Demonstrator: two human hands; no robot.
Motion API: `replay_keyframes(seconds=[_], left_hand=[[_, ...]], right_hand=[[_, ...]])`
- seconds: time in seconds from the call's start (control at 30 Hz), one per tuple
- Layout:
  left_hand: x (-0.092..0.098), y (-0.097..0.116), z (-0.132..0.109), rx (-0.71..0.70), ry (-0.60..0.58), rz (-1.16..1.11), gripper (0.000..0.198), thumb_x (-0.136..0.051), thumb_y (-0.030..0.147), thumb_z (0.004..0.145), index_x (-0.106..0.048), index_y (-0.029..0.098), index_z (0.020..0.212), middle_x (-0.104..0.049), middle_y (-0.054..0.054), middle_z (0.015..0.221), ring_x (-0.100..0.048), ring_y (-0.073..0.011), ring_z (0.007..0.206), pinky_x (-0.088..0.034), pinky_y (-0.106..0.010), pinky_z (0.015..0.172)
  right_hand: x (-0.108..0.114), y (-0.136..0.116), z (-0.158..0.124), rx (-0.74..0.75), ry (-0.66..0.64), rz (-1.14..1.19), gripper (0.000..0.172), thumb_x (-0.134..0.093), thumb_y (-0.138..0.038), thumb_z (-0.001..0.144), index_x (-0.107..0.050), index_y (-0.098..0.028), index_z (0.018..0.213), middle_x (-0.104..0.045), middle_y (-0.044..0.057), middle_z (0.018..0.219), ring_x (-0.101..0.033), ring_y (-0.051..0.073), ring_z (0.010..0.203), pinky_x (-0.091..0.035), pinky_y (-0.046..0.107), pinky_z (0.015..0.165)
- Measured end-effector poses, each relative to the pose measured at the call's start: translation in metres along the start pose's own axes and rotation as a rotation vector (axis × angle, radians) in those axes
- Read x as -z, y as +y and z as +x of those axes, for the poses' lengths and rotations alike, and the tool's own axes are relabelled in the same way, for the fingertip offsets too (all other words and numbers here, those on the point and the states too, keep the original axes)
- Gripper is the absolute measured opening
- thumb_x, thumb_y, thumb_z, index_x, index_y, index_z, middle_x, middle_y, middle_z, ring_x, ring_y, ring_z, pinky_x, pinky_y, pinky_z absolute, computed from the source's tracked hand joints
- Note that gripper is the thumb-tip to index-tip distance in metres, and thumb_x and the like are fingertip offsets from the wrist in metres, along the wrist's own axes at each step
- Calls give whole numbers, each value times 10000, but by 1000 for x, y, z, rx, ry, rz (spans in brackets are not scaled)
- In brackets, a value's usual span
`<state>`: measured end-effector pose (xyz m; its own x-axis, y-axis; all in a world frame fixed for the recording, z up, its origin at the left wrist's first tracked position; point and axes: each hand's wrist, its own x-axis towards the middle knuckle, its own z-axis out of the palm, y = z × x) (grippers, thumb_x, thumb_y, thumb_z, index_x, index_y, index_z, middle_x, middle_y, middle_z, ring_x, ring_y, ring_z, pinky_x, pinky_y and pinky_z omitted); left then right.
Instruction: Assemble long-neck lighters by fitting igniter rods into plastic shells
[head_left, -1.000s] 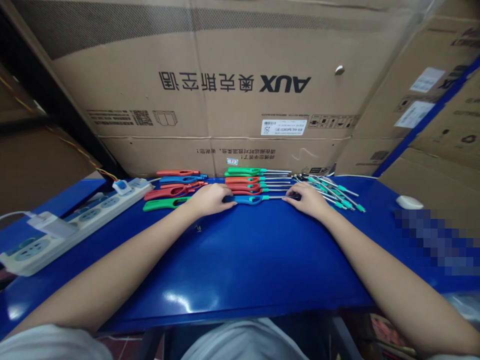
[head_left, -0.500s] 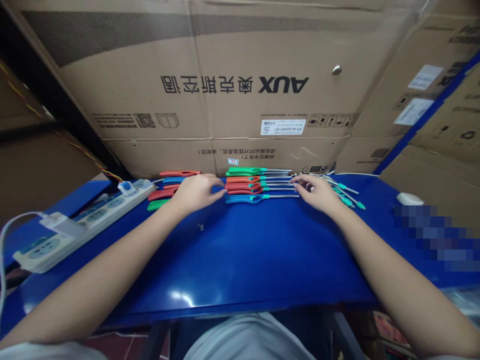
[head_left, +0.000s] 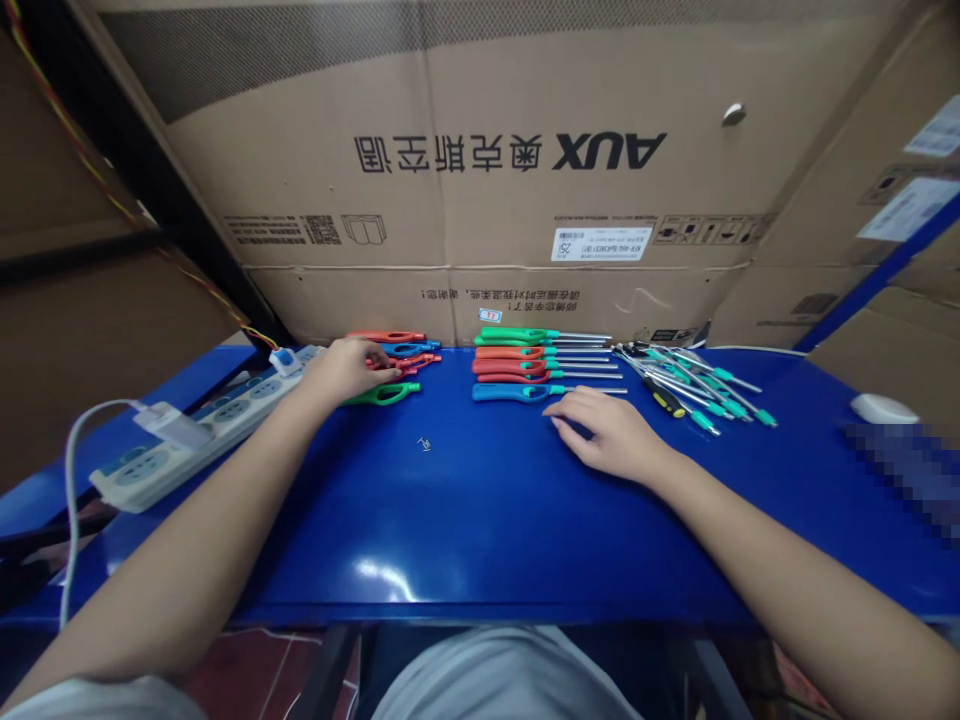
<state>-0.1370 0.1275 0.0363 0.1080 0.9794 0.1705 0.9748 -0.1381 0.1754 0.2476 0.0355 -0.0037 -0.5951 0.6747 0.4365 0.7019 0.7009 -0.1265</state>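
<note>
My left hand (head_left: pixel 349 368) is at the left group of loose lighter handles, its curled fingers and thumb closed around a red lighter handle (head_left: pixel 416 362) that they partly cover. Near it lie an orange-red handle (head_left: pixel 386 337), a blue handle (head_left: pixel 412 349) and a green handle (head_left: pixel 386 393). My right hand (head_left: pixel 604 430) rests low over the table, open and holding nothing, its fingers loosely bent. Just beyond its fingertips is the metal tube of a blue lighter (head_left: pixel 510 393). Above that one, red lighters (head_left: pixel 514 371) and a green lighter (head_left: pixel 514 336) lie in a row.
Metal rods with teal ends (head_left: pixel 724 375) are heaped on the right, with a black-yellow screwdriver (head_left: pixel 666 397) among them. Small screws (head_left: pixel 424 444) lie on the blue table (head_left: pixel 465 530). A power strip (head_left: pixel 210 440) runs along the left; a cardboard wall (head_left: pixel 465 90) stands behind.
My left hand has moved left onto the loose handles. My right hand has drawn back from the rod tips, toward me, and lowered to the table. The view has shifted somewhat.
</note>
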Motion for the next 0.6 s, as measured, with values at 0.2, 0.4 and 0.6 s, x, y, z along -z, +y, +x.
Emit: replay_keyframes(seconds=[0.2,0.4,0.6], left_hand=[[-14,-1,5,85,-106,-44,346,-713,457,800,-779,131,897,-694,-39,737,-581,-189,717,-344,-281,633],[-14,1,3,43,-112,-36,286,-694,378,850,-758,105,904,-664,-15,713,-534,-149,688,-322,-265,641],[-5,11,-1,-28,-24,-7,278,-552,344,949,-712,117,941,-699,-72,860,-572,-179,740,-352,-273,676]], right_hand=[[-1,3,-1,9,103,78,200,-527,-215,961,-711,-194,1035,-762,68,958,-675,225,894,-536,349,751],[-8,0,-1,4,70,134,199,-535,-209,957,-715,-200,1041,-761,65,984,-683,218,921,-546,357,804],[-9,2,-1,-1,80,158,208,-533,-212,955,-717,-200,1052,-763,66,995,-686,220,925,-548,362,801]])
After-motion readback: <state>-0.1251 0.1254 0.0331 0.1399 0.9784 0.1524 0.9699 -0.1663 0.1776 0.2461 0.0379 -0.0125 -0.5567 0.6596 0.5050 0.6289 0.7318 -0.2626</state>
